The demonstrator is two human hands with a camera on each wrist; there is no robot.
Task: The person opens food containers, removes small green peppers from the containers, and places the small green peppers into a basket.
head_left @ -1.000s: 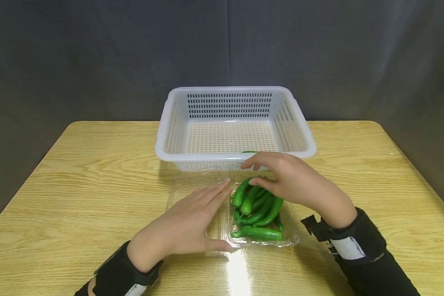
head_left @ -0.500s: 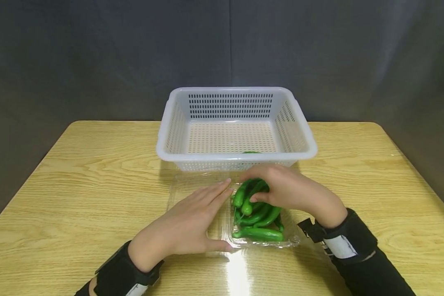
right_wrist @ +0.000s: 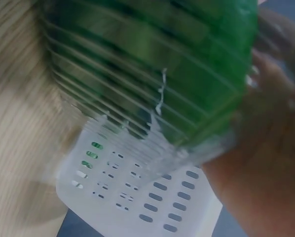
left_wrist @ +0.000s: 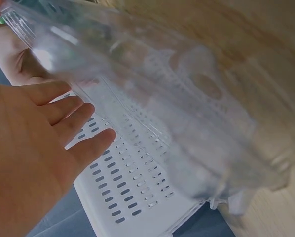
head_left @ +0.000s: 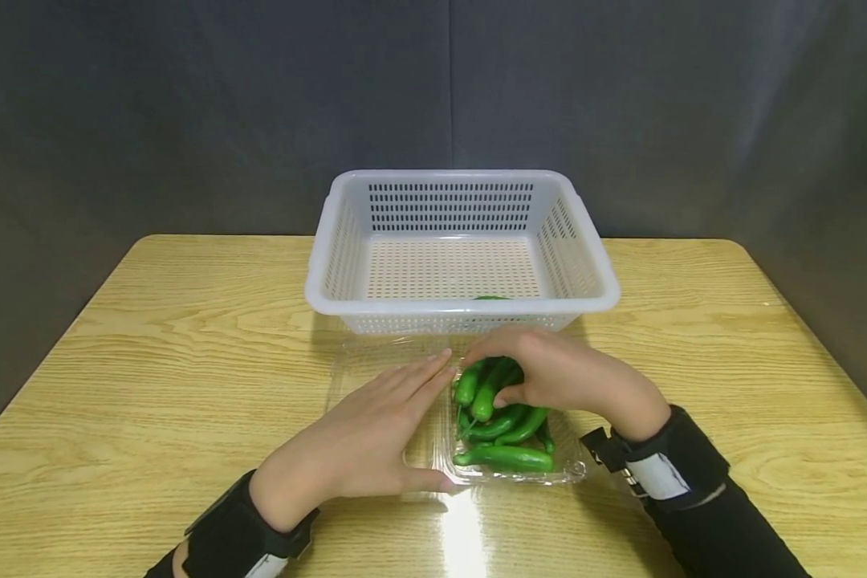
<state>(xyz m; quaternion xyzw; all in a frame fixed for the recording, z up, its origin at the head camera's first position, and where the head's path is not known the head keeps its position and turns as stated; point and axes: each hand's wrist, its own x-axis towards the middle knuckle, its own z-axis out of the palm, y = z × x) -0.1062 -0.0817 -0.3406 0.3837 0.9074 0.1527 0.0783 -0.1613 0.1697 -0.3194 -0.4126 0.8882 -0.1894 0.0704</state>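
Note:
In the head view a clear plastic clamshell container [head_left: 572,459] lies unfolded, its lid [head_left: 348,363] to the left. Long green chili peppers [head_left: 504,458] fill the right half; one lies crosswise at the front. My right hand [head_left: 549,373] reaches down over the pile, thumb on the near side, fingers curled beyond, gripping a pepper at the top. The fingertips are hidden. My left hand [head_left: 364,437] spreads over the lid, straight fingers by the hinge and thumb at the front edge. From the right wrist, peppers [right_wrist: 206,54] show green through the container's ribbed wall.
Just behind the container stands a white perforated basket [head_left: 462,307], with a bit of green pepper [head_left: 491,298] showing inside its near rim. Both stand on a wooden table [head_left: 188,345], backed by a dark curtain [head_left: 260,104].
My right hand has come down and slightly left from above the container onto the peppers, its fingers closing in. The left hand stays where it was.

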